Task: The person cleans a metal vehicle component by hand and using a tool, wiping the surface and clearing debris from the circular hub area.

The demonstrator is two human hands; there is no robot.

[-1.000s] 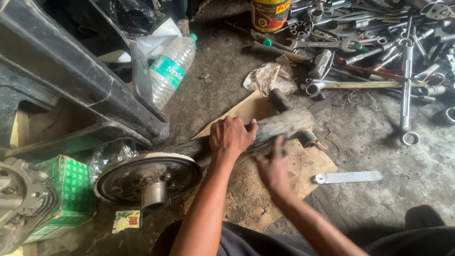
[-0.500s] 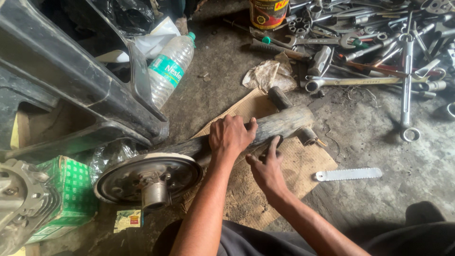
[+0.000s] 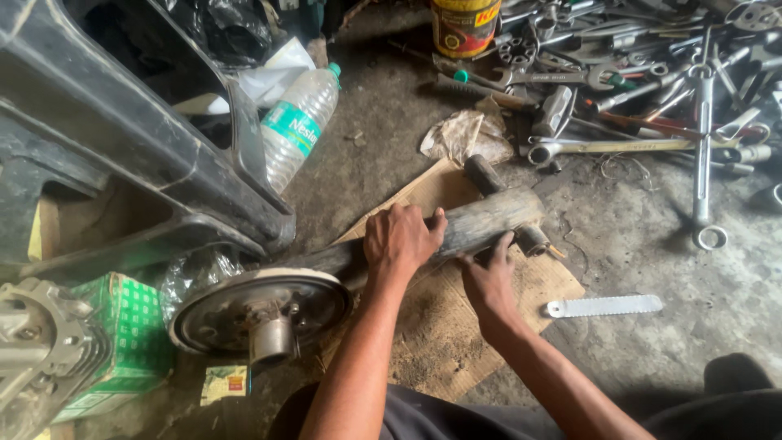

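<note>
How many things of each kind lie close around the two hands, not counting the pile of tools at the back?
Dirty axle shaft with round drum plate, under the left hand and right hand: 1
Cardboard sheet: 1
Clear plastic bottle: 1
Green box: 1
Flat toothed metal blade: 1
Crumpled rag: 1
Total: 6

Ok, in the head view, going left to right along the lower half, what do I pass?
Green box → round metal drum → left hand on the grey shaft → right hand → flat toothed blade.
</note>
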